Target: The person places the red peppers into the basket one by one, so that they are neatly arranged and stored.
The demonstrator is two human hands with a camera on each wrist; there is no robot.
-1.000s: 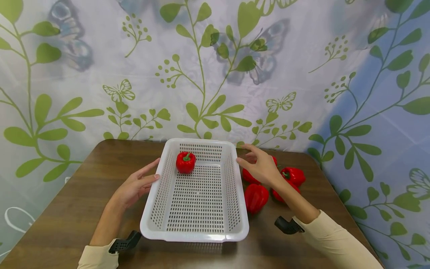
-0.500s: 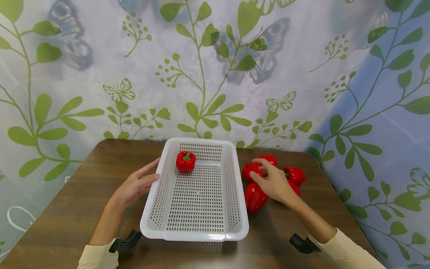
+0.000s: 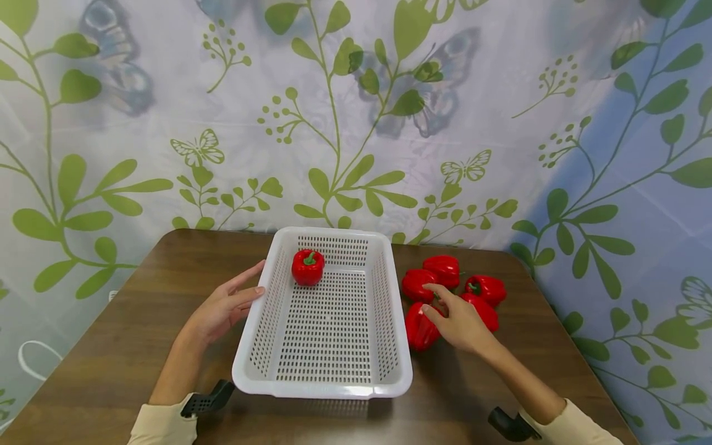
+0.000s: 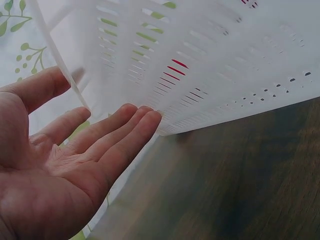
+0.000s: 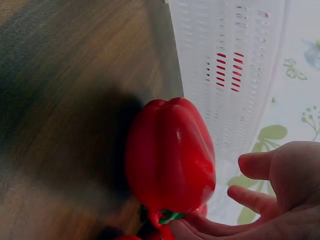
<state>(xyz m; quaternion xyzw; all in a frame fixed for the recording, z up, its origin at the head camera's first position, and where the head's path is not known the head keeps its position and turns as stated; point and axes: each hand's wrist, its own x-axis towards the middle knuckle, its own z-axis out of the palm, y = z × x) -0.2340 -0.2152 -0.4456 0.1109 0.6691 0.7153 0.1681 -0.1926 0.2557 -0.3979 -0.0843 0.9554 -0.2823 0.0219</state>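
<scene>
A white perforated plastic basket (image 3: 322,390) stands on the table with one red bell pepper (image 3: 308,268) inside, near its back left corner. My left hand (image 3: 225,306) is at the basket's left side: the thumb is at the rim and the other fingers, fairly straight, touch the outer wall. Right of the basket, my right hand (image 3: 458,318) hovers with loosely bent fingers over a group of red bell peppers. Nearest to it is the front left bell pepper (image 5: 170,155), lying on its side. In the right wrist view, some fingertips are by that pepper's green stem; contact there is unclear.
More red bell peppers lie behind and to the right: one pepper (image 3: 417,285) beside the basket, another pepper (image 3: 442,269) at the back, and a pepper (image 3: 486,289) farthest right. A patterned curtain (image 3: 356,123) hangs behind the brown wooden table (image 3: 128,346).
My right hand has left the basket's right rim and moved right and toward me, over the peppers. The left hand and the basket have stayed in place.
</scene>
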